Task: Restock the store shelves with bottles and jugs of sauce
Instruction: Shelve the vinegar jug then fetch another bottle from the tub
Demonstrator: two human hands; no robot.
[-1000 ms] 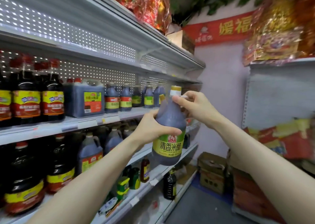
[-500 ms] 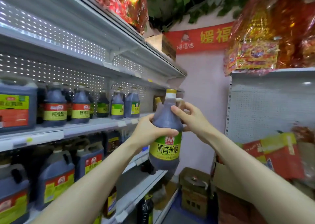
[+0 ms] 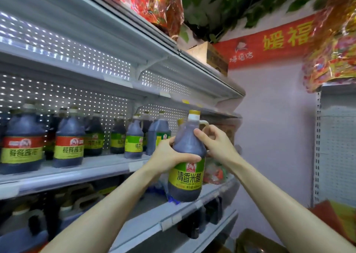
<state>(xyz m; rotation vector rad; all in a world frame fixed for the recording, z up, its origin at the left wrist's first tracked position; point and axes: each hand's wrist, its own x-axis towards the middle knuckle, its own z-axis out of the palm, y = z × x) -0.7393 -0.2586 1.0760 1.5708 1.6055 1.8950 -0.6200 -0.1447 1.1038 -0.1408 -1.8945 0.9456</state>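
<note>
Both my hands hold up a dark vinegar jug (image 3: pixel 186 162) with a green label and a yellow cap, in front of the right end of the middle shelf (image 3: pixel 92 170). My left hand (image 3: pixel 169 156) wraps around the jug's left side, thumb across its front. My right hand (image 3: pixel 215 139) grips the jug at its shoulder, by the small handle. On the shelf to the left stand several jugs with green labels (image 3: pixel 133 139) and some with red and green labels (image 3: pixel 69 143).
An upper shelf (image 3: pixel 115 83) runs close above the jugs. Lower shelves (image 3: pixel 173 208) hold more dark bottles. Wrapped gift baskets and a cardboard box (image 3: pixel 212 58) sit on top. A white shelf unit (image 3: pixel 335 146) stands at the right, with boxes on the floor below.
The jug has risen and moved closer to the middle shelf's right end. My view has shifted right along the shelf and nearer. Both hands keep their hold.
</note>
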